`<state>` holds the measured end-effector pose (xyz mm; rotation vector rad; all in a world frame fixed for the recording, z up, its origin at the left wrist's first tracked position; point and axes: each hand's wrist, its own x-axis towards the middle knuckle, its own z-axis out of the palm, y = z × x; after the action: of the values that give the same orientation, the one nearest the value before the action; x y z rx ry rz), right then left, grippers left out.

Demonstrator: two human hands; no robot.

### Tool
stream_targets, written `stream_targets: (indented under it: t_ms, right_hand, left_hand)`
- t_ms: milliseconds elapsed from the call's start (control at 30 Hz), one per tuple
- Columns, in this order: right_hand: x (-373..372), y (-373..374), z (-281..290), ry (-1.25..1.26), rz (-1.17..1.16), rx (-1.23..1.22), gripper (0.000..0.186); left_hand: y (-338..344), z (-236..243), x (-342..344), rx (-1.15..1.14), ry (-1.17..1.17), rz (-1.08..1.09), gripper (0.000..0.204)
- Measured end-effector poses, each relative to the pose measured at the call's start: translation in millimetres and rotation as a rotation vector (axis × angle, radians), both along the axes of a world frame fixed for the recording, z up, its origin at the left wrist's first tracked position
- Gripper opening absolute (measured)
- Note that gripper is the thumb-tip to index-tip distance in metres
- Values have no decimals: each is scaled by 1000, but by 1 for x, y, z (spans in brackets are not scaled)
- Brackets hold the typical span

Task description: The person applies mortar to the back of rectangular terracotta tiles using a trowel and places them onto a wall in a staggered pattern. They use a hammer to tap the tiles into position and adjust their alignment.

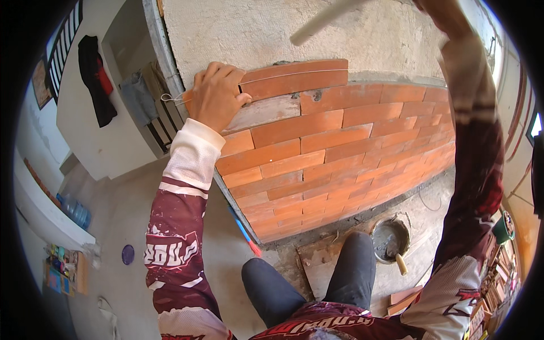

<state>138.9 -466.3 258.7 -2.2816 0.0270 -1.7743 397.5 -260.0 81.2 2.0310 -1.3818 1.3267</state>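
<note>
My left hand is wrapped over the left end of the top course, gripping a short brick piece there. A longer brick lies just right of my thumb, with a thin gap between them. A white string line runs across its face, and the string's loose loop hangs left of my hand. High at the upper right, my right hand is blurred and cut off by the frame edge. A pale rod-shaped tool hangs in the air beside it, apparently in its grip; their meeting point is out of view.
The orange brick wall stands before my knees, beneath a rough plastered wall. A mortar bucket holds a tool with a wooden handle. Bricks lie at right. A red-bristled brush stands by the wall's left foot.
</note>
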Motion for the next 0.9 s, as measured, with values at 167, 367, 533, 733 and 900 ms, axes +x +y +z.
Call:
stream_targets:
  t_ms: [167,367,533,733,900]
  right_hand:
    - [-35,-76,-120,-200,83,287,37]
    - [-86,-108,-250,-429,172,620,32]
    - [-74,-153,-287,-551,292,796,29]
    - [-49,-205,-273,-499,348,906,33]
    - [-30,-234,-265,-437,395,964,33]
  left_hand:
    - [20,8,18,85,31,36,32]
    - [8,15,2,105,7,51,29]
    - [5,17,1,113,74,104,30]
    - [1,16,4,102,67,55,30]
    - [-3,15,8,97,58,37,31]
